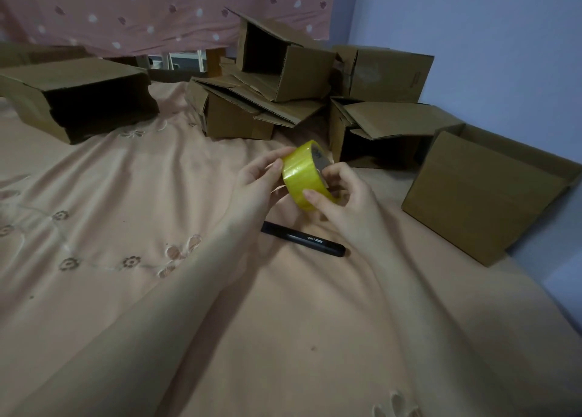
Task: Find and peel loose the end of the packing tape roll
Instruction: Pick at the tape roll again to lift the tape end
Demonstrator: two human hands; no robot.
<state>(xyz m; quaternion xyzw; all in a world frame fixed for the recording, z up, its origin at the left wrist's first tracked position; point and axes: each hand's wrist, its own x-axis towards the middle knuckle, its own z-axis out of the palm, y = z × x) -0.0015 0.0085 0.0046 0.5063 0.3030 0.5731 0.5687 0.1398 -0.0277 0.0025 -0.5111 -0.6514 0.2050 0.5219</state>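
two hands hold a yellow packing tape roll (304, 177) above a peach bedsheet (126, 196): the left hand (255, 180) pinches its far-left edge, the right hand (338, 196) curls round its near right side, thumb on the tape. a black marker (304, 239) lies just below; cardboard boxes (283, 70) sit beyond.

I can read "deli" in white on the black marker (303, 239). Print on the tape roll's (304, 177) core and one cardboard box (390, 73) is too blurred.
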